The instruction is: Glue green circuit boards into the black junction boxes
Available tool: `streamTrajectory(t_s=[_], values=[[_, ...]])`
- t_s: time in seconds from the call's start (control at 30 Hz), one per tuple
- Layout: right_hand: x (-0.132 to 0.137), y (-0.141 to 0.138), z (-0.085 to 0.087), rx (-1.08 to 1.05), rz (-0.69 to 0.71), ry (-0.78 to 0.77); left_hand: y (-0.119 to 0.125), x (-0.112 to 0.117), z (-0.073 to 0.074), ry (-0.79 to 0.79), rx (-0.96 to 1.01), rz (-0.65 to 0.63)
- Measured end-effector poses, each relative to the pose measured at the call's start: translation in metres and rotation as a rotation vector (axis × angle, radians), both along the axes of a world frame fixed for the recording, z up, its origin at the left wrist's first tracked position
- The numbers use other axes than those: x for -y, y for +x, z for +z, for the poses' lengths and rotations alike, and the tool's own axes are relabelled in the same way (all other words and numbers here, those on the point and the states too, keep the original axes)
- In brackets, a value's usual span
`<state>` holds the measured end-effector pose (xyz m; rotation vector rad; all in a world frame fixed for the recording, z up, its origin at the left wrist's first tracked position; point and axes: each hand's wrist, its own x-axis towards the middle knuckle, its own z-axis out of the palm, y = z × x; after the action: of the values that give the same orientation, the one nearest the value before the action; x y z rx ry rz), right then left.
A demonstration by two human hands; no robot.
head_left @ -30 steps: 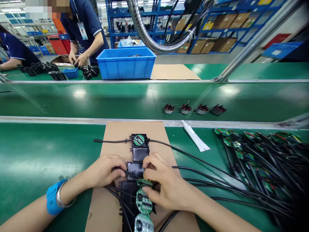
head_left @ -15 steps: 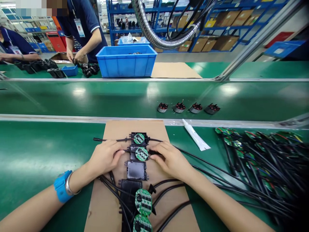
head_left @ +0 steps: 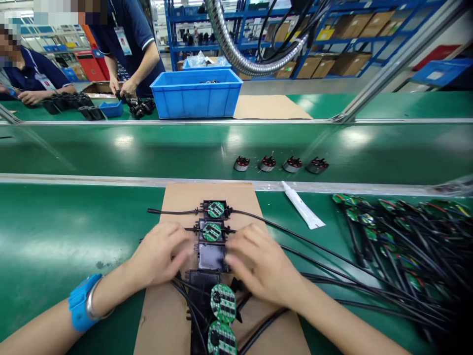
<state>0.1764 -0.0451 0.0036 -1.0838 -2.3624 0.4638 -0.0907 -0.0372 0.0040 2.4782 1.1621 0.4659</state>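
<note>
Okay, head view: I have both hands low over the cardboard [head_left: 244, 195], one each side of a column of black cases. My left hand [head_left: 162, 254] is on the left, fingers bent, thumb a little apart from them; tips are blurred, so I can't tell whether it has hold of anything. My right hand [head_left: 258, 261] sits opposite, fingers half curled, thumb spread lower, tips by the right edge of the third case [head_left: 212, 256]; also blurred, contact unclear, grip can't be told. Third case lies between the hands, its inside bare. Just above it, the second case [head_left: 204, 223] has a round green board [head_left: 212, 231] in it, cable out each side, passing behind the hands. Top case [head_left: 207, 203] has a board [head_left: 216, 210] too, short cable [head_left: 173, 212] left, long cable [head_left: 281, 226] right. Below, a dark lower case [head_left: 201, 286], partly covered, with two boards [head_left: 223, 302] one under the other along its right side, black cables around them. Blue wristband [head_left: 82, 303] and silver bangle [head_left: 89, 303] on the left wrist. White tube [head_left: 303, 206] lies aslant right of the cardboard; farther right, a heap [head_left: 399, 251] of boards and cables. Four small round parts [head_left: 266, 163] stand in a row on the green strip ahead. Beyond that, a blue bin [head_left: 195, 96], and two co-workers at left, one standing [head_left: 125, 39], one lower down [head_left: 31, 74], hands at black parts [head_left: 68, 102].
</note>
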Motion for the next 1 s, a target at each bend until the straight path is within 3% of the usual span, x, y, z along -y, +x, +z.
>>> streamTrajectory(t_s=[0.07,0.13,0.27,0.33,0.43,0.53,0.73,1.0], values=[[0.024,-0.008,0.01,0.027,0.098,-0.166,0.0,0.015,0.005,-0.183,0.073,-0.162],[0.041,-0.016,0.012,0.034,0.165,-0.253,0.0,0.027,0.006,-0.296,0.106,-0.228],[0.049,-0.018,0.006,-0.013,0.196,-0.19,-0.001,0.032,0.008,-0.336,0.146,-0.266],[0.042,-0.01,0.008,-0.033,0.173,-0.26,-0.003,0.029,0.01,-0.346,0.195,-0.237],[0.028,0.005,0.011,-0.044,0.098,-0.371,-0.007,0.022,0.012,-0.281,0.227,-0.06],[0.015,0.014,0.002,-0.029,0.057,-0.274,-0.008,0.015,0.005,-0.166,0.11,0.046],[0.007,0.013,-0.029,0.022,0.058,0.075,-0.002,0.011,-0.017,0.014,-0.104,0.122],[0.007,0.02,-0.034,0.07,0.036,0.152,0.001,0.013,-0.021,0.067,-0.049,0.082]])
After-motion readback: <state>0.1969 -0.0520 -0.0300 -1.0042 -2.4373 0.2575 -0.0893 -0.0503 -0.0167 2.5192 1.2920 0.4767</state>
